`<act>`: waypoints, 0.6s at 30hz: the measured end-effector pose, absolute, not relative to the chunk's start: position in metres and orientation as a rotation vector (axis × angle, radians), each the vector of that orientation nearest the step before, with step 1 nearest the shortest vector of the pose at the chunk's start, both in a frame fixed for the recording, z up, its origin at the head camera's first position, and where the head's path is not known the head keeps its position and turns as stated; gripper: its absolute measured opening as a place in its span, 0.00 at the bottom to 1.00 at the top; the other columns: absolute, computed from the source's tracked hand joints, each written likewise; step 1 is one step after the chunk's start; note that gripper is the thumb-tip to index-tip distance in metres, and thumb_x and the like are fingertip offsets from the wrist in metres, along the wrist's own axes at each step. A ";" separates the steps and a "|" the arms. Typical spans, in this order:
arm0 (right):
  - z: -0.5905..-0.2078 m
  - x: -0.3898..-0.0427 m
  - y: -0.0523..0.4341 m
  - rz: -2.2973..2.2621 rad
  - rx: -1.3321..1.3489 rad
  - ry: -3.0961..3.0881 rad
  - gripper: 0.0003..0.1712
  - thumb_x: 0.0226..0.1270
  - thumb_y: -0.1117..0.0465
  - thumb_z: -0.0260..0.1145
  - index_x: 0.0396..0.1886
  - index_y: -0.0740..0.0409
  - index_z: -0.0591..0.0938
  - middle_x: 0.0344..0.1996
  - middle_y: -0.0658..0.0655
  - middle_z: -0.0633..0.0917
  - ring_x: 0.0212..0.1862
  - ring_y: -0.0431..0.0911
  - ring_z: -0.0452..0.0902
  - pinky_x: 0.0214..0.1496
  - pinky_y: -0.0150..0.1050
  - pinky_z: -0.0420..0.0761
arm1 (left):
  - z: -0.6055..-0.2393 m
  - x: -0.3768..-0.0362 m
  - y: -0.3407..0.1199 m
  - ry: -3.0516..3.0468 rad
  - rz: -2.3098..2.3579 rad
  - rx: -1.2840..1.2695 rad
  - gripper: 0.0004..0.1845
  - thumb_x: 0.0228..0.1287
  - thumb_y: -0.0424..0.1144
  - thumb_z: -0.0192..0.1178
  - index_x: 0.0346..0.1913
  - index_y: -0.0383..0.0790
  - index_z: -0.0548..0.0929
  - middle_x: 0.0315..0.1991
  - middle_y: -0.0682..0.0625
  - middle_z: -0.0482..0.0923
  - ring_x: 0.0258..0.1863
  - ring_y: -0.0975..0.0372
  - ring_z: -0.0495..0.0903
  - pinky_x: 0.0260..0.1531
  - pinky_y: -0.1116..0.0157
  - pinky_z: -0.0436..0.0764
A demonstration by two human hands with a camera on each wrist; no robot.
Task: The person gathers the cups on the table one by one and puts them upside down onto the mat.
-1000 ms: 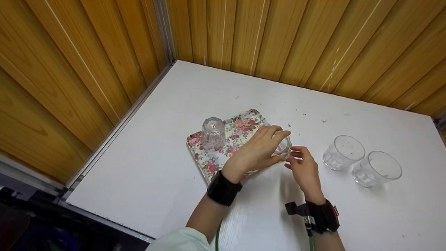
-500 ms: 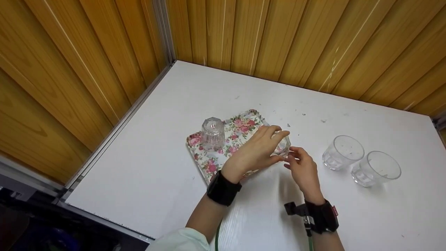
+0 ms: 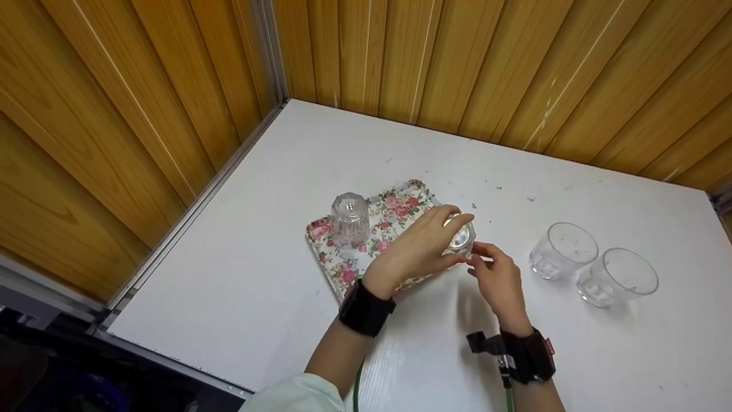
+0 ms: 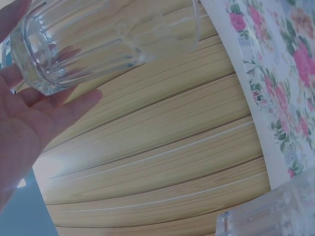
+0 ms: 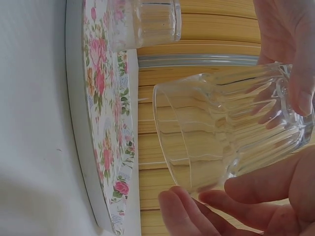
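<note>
walls: wooden panelling | corner: metal strip | furniture: white table

There are four clear glasses in total. One glass stands upside down on the tray, near its far left corner. One glass is held in the hands at the tray's right edge. Two glasses stand upright, side by side, toward the table's right edge. There is one flowered tray and one white table.
</note>
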State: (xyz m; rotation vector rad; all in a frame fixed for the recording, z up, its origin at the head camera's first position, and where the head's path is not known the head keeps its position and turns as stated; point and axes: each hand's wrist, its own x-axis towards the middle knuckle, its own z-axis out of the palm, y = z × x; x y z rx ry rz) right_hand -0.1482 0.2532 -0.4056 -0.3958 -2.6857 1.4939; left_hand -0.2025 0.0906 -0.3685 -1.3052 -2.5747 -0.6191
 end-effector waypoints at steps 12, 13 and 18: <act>-0.403 -0.147 0.259 1.395 -0.415 -2.680 0.16 0.67 0.64 0.51 0.52 0.62 0.76 0.49 0.63 0.78 0.45 0.54 0.79 0.42 0.33 0.81 | -0.370 -0.204 0.092 -2.637 -0.567 -1.285 0.35 0.56 0.50 0.62 0.64 0.43 0.64 0.59 0.45 0.66 0.60 0.57 0.65 0.61 0.66 0.65; -0.403 -0.147 0.260 1.376 -0.413 -2.687 0.16 0.66 0.64 0.51 0.51 0.61 0.77 0.49 0.62 0.79 0.45 0.54 0.79 0.41 0.32 0.80 | -0.370 -0.204 0.091 -2.633 -0.556 -1.281 0.35 0.56 0.51 0.62 0.64 0.43 0.64 0.59 0.45 0.66 0.60 0.58 0.65 0.61 0.66 0.65; -0.402 -0.146 0.264 1.278 -0.388 -2.710 0.15 0.65 0.63 0.53 0.50 0.58 0.78 0.48 0.60 0.80 0.46 0.51 0.78 0.38 0.33 0.74 | -0.372 -0.205 0.091 -2.604 -0.492 -1.268 0.34 0.55 0.52 0.62 0.63 0.43 0.66 0.57 0.46 0.68 0.58 0.58 0.67 0.61 0.66 0.64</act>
